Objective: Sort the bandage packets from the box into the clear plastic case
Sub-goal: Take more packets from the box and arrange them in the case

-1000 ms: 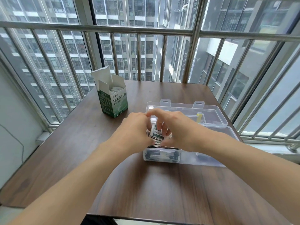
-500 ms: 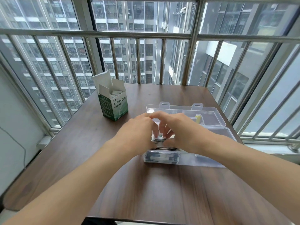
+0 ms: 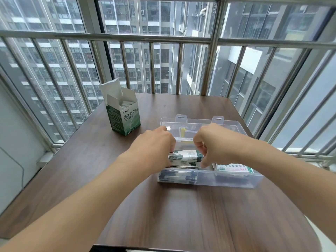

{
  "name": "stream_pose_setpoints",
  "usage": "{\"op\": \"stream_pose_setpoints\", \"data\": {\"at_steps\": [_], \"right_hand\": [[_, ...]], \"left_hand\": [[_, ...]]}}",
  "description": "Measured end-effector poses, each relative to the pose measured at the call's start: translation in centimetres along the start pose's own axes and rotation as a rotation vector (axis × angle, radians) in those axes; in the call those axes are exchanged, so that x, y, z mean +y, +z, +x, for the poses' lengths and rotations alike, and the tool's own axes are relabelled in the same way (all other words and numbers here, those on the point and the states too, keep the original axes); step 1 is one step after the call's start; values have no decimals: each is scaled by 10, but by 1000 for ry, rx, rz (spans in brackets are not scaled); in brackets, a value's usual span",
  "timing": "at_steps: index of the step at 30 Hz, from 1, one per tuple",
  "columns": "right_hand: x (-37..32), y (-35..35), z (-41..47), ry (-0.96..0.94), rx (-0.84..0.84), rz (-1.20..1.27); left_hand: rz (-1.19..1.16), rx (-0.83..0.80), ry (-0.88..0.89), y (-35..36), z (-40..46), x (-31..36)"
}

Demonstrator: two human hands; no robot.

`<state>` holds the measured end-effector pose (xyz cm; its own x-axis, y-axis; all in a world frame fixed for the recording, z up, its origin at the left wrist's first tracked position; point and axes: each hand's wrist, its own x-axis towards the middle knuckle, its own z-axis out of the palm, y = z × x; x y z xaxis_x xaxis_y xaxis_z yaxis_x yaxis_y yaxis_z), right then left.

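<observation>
A clear plastic case (image 3: 231, 180) lies open on the brown table, its lid (image 3: 200, 122) folded back. A stack of green-and-white bandage packets (image 3: 185, 158) sits in the case's left compartment, rising above the rim. My left hand (image 3: 154, 145) grips the stack's left end and my right hand (image 3: 212, 144) pinches its right end with curled fingers. More packets (image 3: 232, 168) with red print lie in the right compartment. The green bandage box (image 3: 125, 117) stands open at the back left, with packets showing inside.
The dark wooden table (image 3: 181, 211) ends close to a metal window railing (image 3: 163, 38) at the back and right. A grey wall (image 3: 16, 142) stands to the left. A small yellow item (image 3: 182, 131) lies in the lid area.
Both hands lowered the packets from above the case onto the stack in the left compartment, then moved apart to its two ends. The head camera drew nearer.
</observation>
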<state>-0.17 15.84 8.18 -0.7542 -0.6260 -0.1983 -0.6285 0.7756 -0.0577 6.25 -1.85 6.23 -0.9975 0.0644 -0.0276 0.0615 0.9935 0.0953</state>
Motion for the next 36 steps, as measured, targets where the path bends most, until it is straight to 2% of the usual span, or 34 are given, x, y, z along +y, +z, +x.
{"op": "stream_pose_setpoints", "data": {"at_steps": [3,8,12,14,24,32,36], "right_hand": [[-8,2,-1,-5,-40,125],[-10,-5,-10,74,68,196],[-8,-2,-13,160,-131,372],[-10,2,-7,195,-172,429],[-17,8,4,480,-229,732],[-20,14,5,594,-273,774],[-9,11,0,582,-285,899]], "left_hand": [[-5,3,7,0,0,-1],[-27,15,19,3,0,-2],[1,2,15,1,1,0],[38,-5,11,-1,1,1],[263,-8,31,-5,7,21],[333,8,39,-6,5,25],[325,25,31,-5,4,24]]}}
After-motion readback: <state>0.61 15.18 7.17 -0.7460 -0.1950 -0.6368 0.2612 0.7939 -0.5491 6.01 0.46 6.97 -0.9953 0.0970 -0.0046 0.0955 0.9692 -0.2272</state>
